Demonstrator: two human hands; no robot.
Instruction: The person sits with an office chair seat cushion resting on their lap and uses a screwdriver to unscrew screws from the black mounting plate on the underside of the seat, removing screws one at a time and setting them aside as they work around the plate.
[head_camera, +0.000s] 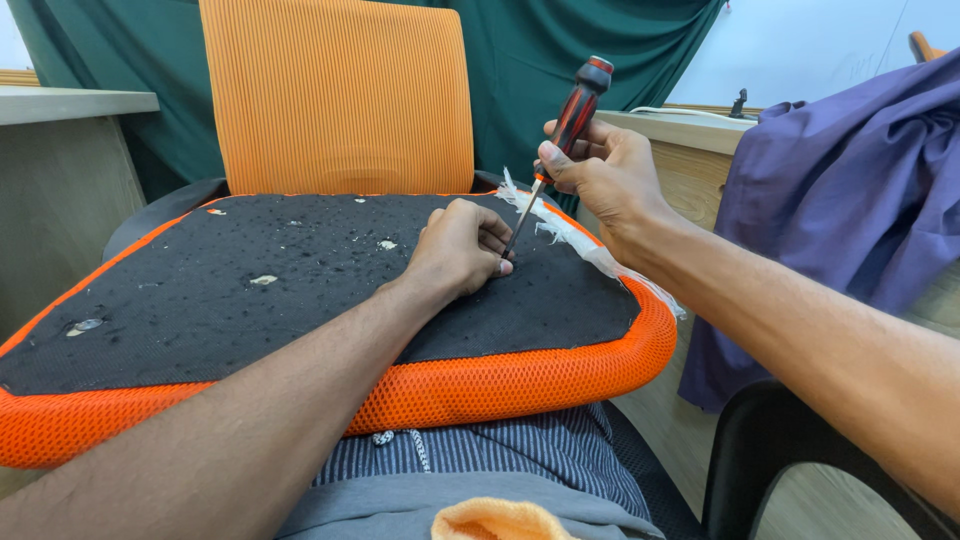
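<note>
Nearest the lens, an orange cloth (497, 520) lies on the person's lap, under the upturned seat cushion (300, 290) (black underside up, orange mesh rim). Left hand (460, 248) rests curled, fingertips steadying the screwdriver (560, 150) tip on the black fabric; right hand (600, 175) grips its red-black handle. Judging by this, 1 fastener is being worked; next needs firm downward pressure.
</note>
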